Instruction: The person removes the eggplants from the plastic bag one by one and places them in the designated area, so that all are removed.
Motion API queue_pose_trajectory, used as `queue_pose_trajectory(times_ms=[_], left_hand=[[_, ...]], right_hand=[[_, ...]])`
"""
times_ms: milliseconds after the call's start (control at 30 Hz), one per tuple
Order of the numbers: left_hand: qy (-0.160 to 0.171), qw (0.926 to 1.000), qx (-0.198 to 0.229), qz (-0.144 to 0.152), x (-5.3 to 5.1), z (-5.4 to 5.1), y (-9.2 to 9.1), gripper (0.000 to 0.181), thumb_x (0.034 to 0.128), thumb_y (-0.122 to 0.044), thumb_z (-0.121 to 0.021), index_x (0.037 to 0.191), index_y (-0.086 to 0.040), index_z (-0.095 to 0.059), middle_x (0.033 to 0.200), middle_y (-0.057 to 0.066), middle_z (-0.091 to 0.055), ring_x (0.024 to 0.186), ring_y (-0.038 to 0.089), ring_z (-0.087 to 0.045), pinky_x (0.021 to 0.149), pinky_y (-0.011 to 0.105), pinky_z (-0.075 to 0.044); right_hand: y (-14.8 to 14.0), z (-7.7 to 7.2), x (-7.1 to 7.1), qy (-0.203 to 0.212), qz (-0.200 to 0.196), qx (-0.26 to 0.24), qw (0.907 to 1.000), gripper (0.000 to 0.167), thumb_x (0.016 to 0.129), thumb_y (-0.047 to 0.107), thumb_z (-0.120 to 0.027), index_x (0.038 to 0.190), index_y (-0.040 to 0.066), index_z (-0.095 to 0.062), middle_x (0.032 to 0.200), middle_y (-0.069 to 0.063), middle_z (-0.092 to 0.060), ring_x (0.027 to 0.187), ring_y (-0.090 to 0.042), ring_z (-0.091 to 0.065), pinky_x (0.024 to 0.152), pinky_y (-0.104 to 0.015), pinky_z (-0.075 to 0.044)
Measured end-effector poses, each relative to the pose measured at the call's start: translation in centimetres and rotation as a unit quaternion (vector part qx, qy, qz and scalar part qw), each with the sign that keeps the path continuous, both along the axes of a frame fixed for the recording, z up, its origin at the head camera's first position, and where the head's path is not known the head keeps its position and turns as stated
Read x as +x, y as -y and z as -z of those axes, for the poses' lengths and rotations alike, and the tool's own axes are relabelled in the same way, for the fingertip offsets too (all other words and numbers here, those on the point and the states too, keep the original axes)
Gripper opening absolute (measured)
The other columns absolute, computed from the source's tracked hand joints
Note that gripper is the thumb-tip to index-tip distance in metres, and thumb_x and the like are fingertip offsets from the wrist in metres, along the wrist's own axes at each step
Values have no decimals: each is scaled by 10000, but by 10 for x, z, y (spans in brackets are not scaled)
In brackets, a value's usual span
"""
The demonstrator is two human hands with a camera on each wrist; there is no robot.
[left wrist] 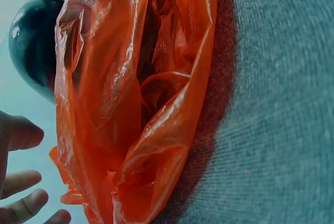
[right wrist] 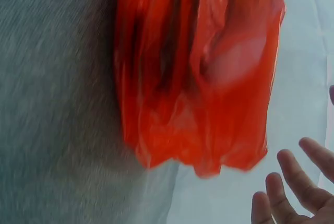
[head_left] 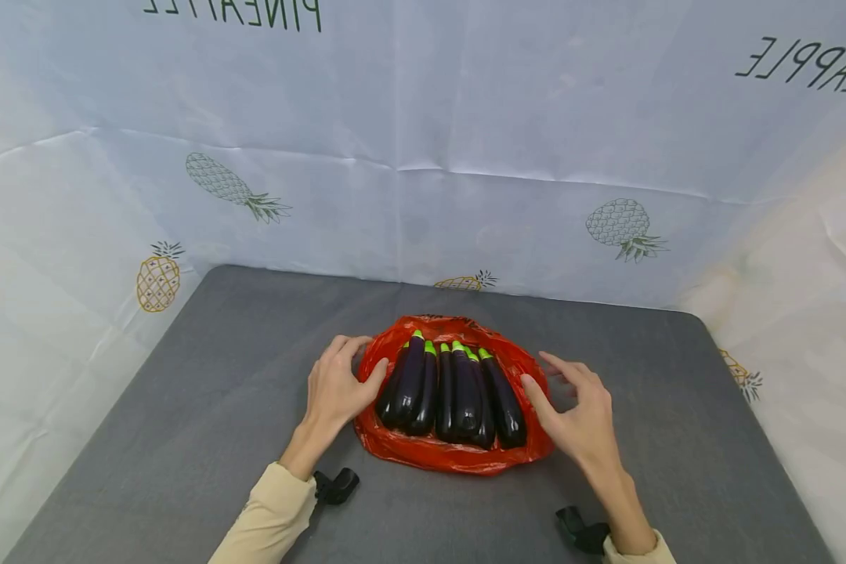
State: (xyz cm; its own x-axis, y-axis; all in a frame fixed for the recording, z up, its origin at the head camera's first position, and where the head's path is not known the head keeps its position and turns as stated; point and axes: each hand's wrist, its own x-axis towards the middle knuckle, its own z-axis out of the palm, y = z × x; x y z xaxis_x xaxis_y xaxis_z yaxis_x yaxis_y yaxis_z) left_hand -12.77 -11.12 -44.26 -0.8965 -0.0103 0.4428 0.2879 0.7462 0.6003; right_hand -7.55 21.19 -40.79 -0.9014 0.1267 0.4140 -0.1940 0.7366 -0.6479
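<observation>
Several dark purple eggplants (head_left: 465,395) with bright green tops lie side by side in a red plastic bag (head_left: 430,454), whose edge is rolled down around them. My left hand (head_left: 334,384) is at the bag's left edge, fingers spread and loosely bent; whether it touches the plastic I cannot tell. On the other side my right hand (head_left: 581,411) hovers by the right edge, thumb and fingers apart, holding nothing. The left wrist view shows one rounded eggplant end (left wrist: 34,41) above the crumpled bag (left wrist: 115,67). Only the bag's outside (right wrist: 235,93) fills most of the right wrist view.
A grey cloth-covered table (head_left: 204,439) carries the bag near its middle. White fabric (head_left: 500,117) printed with pineapples hangs behind the table and at both sides. Black straps with camera mounts (head_left: 337,486) sit on both wrists.
</observation>
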Motion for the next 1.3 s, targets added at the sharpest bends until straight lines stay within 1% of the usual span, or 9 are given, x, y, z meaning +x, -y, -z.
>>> queue_pose_trajectory(times_ms=[167, 267, 367, 567, 767, 900, 1033, 1167, 1300], left_hand=[[258, 9991, 348, -47, 0, 1, -1, 301, 840, -259, -783, 1061, -57, -755, 891, 97, -658, 691, 219, -563, 604, 329, -469], [300, 9987, 398, -69, -1, 3, -1, 249, 841, -232, -786, 1010, -50, -762, 829, 86, -644, 657, 179, -521, 588, 300, -436], [301, 9990, 330, -91, -2, 6, 0, 203, 835, -217, -800, 949, -51, -769, 772, 68, -635, 627, 148, -507, 572, 280, -428], [137, 9996, 261, -13, -5, 14, 1, 124, 829, -175, -814, 844, -59, -771, 703, 44, -634, 600, 142, -555, 556, 262, -447], [12, 9983, 577, 98, -9, 24, 3, 82, 832, -119, -812, 797, -62, -764, 666, 25, -616, 594, 149, -575, 578, 248, -468], [-99, 9953, 942, 176, -10, 32, 6, 66, 831, -105, -818, 806, -63, -774, 666, 16, -633, 596, 121, -590, 602, 232, -513], [-364, 9912, 1235, 309, -12, 41, 9, 60, 813, -75, -833, 818, -46, -780, 660, 27, -649, 588, 93, -602, 615, 186, -533], [-648, 9877, 1351, 454, -14, 49, 11, 71, 795, -51, -842, 815, -38, -775, 660, 28, -640, 587, 75, -597, 615, 128, -511], [-773, 9860, 1374, 539, -16, 52, 11, 76, 792, -53, -846, 810, -50, -772, 665, 15, -626, 594, 67, -590, 612, 114, -495]], right_hand=[[10, 1, -2, -25, -228, -128, 9997, 385, 831, 193, -831, 1192, 88, -750, 907, -81, -718, 818, -214, -619, 725, -335, -542], [17, 2, -3, 53, -420, -237, 9988, 386, 829, 201, -841, 1185, 85, -751, 876, -75, -704, 789, -218, -620, 714, -327, -544], [25, 2, -4, 168, -630, -299, 9974, 399, 827, 217, -847, 1190, 84, -747, 884, -75, -705, 801, -210, -626, 727, -313, -538], [39, 4, -7, 547, -943, -325, 9935, 428, 844, 267, -836, 1219, 86, -735, 914, -57, -707, 813, -194, -624, 742, -312, -533], [48, 8, -6, 770, -1003, -273, 9916, 430, 849, 305, -829, 1223, 114, -737, 930, -40, -687, 795, -178, -599, 714, -304, -523], [52, 9, -5, 806, -985, -232, 9916, 430, 839, 332, -836, 1214, 142, -745, 913, -21, -666, 788, -164, -585, 703, -298, -520], [56, 10, -6, 791, -977, -188, 9919, 436, 831, 340, -839, 1209, 143, -748, 896, -11, -656, 779, -147, -574, 685, -272, -512], [57, 13, -7, 725, -946, -127, 9928, 443, 826, 339, -842, 1204, 129, -750, 881, -13, -650, 769, -149, -570, 666, -268, -509], [59, 13, -7, 679, -906, -132, 9935, 449, 819, 340, -846, 1199, 120, -751, 881, -21, -653, 766, -158, -576, 656, -277, -517]])
